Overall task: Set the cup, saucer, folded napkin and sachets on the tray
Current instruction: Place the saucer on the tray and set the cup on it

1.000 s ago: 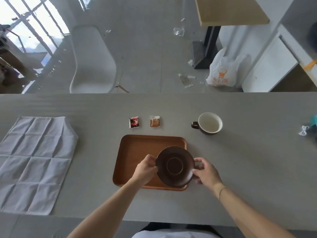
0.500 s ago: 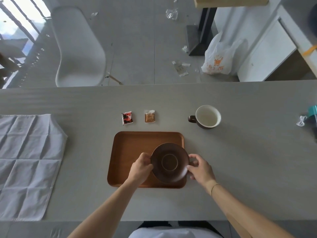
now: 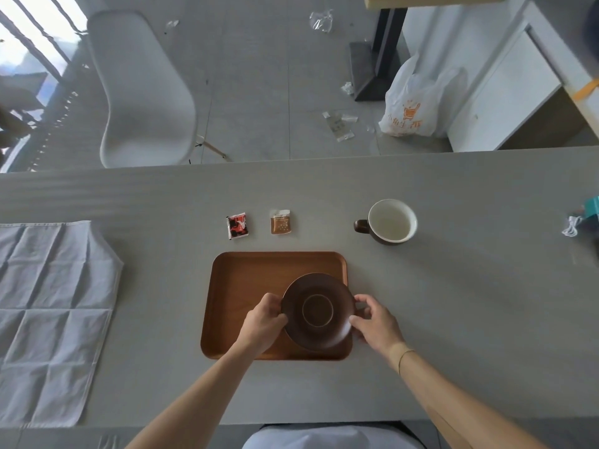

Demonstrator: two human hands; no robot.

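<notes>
The saucer (image 3: 317, 311) is gripped at its rim from both sides: the left hand (image 3: 263, 322) has its fingers (image 3: 274, 301) curled on the rim, the right hand (image 3: 374, 322) pinches the opposite edge. It is held over the right half of the tray (image 3: 246, 286); whether it is touching the tray floor or just above it cannot be told. Its right rim overhangs the tray's right wall. That is the danger: if it is let go there, the rim could be perched on the wall and the saucer left tilted, and a cup (image 3: 390, 222) set on it later could be tipped. A nudge toward the tray's middle looks called for. The cup waits beyond the tray's far right corner, empty and upright. Two sachets, a red one (image 3: 237, 225) and a brown one (image 3: 280, 222), lie just beyond the tray's far edge. The napkin (image 3: 48, 303) is spread unfolded well to the tray's left, so folding remains to be done. Crowding is the other risk: with the saucer placed centrally, too little room could be left for napkin and sachets.
</notes>
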